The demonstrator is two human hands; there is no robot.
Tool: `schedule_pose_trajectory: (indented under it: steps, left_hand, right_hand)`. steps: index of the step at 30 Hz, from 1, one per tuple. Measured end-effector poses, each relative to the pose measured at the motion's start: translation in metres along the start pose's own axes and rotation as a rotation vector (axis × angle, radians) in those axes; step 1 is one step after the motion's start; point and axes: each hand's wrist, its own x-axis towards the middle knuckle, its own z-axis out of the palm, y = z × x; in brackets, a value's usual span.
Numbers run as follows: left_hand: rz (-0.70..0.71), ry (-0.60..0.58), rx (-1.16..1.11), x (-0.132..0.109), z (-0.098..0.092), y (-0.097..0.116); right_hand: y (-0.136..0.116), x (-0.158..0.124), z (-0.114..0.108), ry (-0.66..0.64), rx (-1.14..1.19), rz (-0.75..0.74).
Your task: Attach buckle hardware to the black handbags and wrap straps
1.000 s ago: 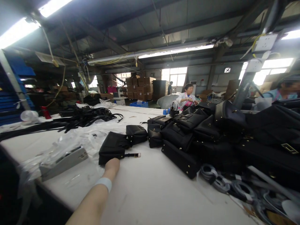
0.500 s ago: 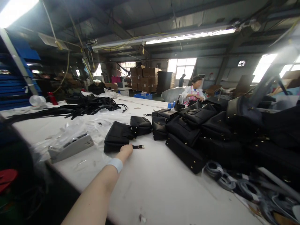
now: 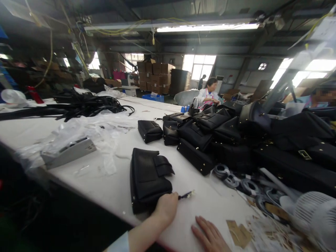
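Observation:
A black handbag (image 3: 147, 175) lies on the white table near its front edge, its flap tab toward the right. My left hand (image 3: 166, 207) is closed on the bag's near side. From that fist a short black strap (image 3: 185, 195) with a metal buckle sticks out to the right. Over the tabletop at the bottom, my right hand (image 3: 208, 234) has its fingers stretched out and holds nothing. Past the bag sits another black handbag (image 3: 150, 131), beside a large pile of black handbags (image 3: 196, 134).
Crumpled clear plastic (image 3: 86, 129) and a grey tape dispenser (image 3: 69, 153) lie at the left, black straps (image 3: 86, 105) behind them. At right are coiled cords (image 3: 232, 181), a white fan (image 3: 312, 213) and brown card pieces (image 3: 238, 232). A co-worker (image 3: 208, 94) sits across the table.
My left hand has drawn the handbag across the table toward me, away from the other bags. My right hand has come into view at the bottom. The view has shifted right.

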Motion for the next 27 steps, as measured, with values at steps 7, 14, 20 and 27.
schedule_pose_trajectory:
  steps: [7,14,20,27]
  left_hand:
    - [0.122,0.028,-0.177,-0.089,0.033,0.108]
    - [0.177,0.235,-0.374,-0.159,0.042,0.074]
    - [-0.313,0.778,-0.735,-0.172,0.029,-0.017]
    - [-0.225,0.696,-0.739,-0.139,0.013,-0.03]
  right_hand:
    - [-0.042,-0.019,-0.034,0.124,0.001,-0.019]
    - [-0.065,-0.027,-0.078,0.07,0.0,0.061]
    - [-0.101,0.017,-0.116,0.413,0.149,0.055]
    - [-0.123,0.079,-0.101,0.233,0.214,0.182]
